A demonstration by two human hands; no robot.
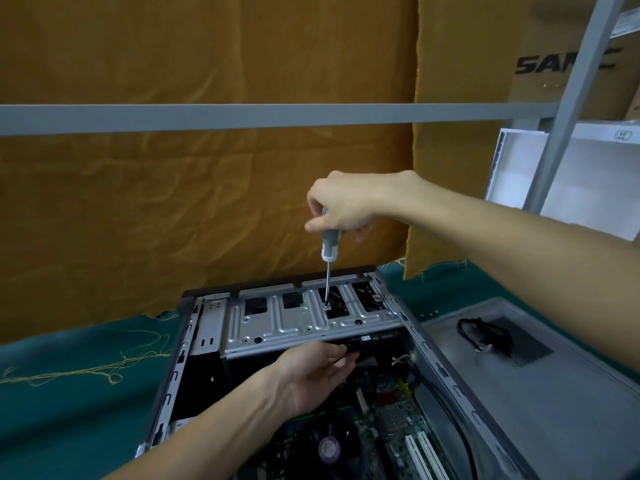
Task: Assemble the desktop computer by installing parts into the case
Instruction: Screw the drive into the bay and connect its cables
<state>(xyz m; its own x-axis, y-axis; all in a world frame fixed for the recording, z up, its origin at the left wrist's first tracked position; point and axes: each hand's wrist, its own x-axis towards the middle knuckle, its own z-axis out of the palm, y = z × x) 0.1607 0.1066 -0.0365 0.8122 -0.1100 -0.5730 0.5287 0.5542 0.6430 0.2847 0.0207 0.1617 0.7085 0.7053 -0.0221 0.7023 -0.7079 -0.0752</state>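
Two bare hands work over an open computer case (194, 327) lying on its side on a green cloth (69, 403). Nearest the viewer, inside the case, sits the green circuit board (388, 420) with a round fan (329, 446) and two white slots (420, 455). Just beyond the board, the left hand (311, 374) reaches in palm up from the lower left, its fingers curled under the front edge of the silver metal bracket (294, 323) that spans the case; the fingertips are hidden in shadow, so what they touch cannot be told. Above the bracket, the right hand (341, 206) comes in from the right, wrist bent down, fingers and thumb clamped around the handle of a grey screwdriver (329, 245). The screwdriver stands nearly upright, its tip on a screw (326, 305) in an opening of the bracket. Right of the case lies a grey side panel (554, 393) with a black cable (481, 334) on it. Behind the case hangs an orange cloth (173, 185).
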